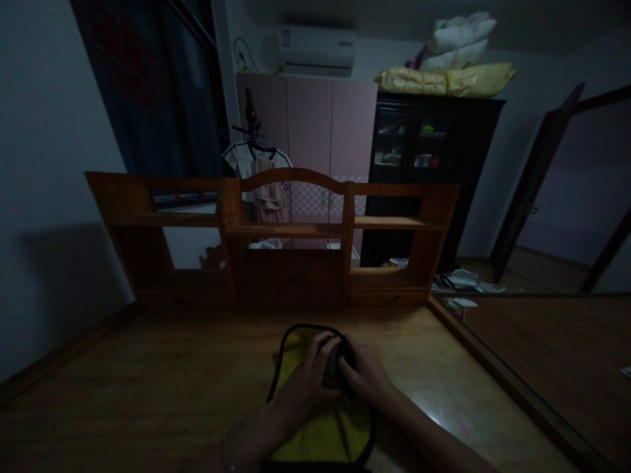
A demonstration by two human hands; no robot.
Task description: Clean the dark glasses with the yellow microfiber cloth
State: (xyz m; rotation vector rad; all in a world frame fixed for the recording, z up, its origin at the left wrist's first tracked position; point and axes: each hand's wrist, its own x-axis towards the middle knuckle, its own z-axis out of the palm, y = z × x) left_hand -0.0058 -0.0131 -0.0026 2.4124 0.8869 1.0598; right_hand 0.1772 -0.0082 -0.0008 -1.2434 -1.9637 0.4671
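Observation:
A yellow cloth piece (323, 437) with black edging, perhaps a bag or case, lies on the wooden desk (197, 381) in front of me. Above its middle, both hands close around a small dark object (334, 368) whose kind I cannot make out in the dim light. My left hand (315, 371) has its fingers curled over the object's left side and top. From the right, my right hand (363, 369) grips it, thumb toward the middle. Much of the object is hidden by my fingers.
A wooden shelf unit (286, 230) stands along the desk's far edge. A raised wooden rim (493, 368) runs along the right side. Farther back are a pink wardrobe (308, 125), a black cabinet (473, 151), hanging clothes (269, 177) and a door (537, 184).

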